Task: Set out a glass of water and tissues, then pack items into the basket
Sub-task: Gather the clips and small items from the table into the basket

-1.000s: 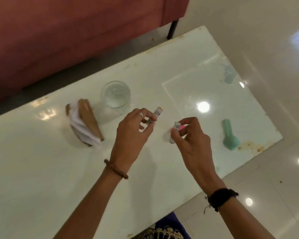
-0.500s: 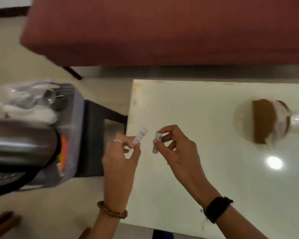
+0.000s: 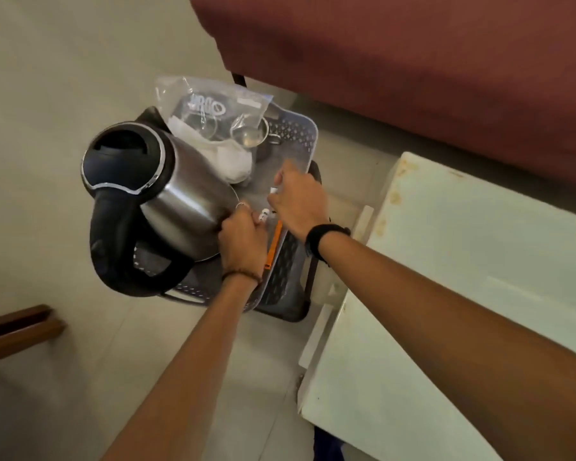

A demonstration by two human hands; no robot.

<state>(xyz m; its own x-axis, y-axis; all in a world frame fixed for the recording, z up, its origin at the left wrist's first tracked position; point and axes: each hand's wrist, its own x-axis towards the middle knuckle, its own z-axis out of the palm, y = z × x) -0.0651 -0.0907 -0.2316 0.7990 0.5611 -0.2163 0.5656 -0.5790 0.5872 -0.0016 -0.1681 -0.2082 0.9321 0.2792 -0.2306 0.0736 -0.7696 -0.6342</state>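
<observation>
Now | left hand [image 3: 241, 234] pinching small white tube [image 3: 264, 215] | right hand [image 3: 299, 202] gripping another [image 3: 274, 190], mostly hidden | grey perforated plastic basket [image 3: 291, 136] lying beneath both

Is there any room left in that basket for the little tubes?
Little: the kettle and plastic bag crowd the basket. A bare strip runs along its table-side wall, where both hands hover. The table looks bare.

Pale tiled floor [image 3: 64, 377], red sofa [image 3: 413, 61], white table [image 3: 463, 294], wooden furniture edge [image 3: 14, 331]
</observation>
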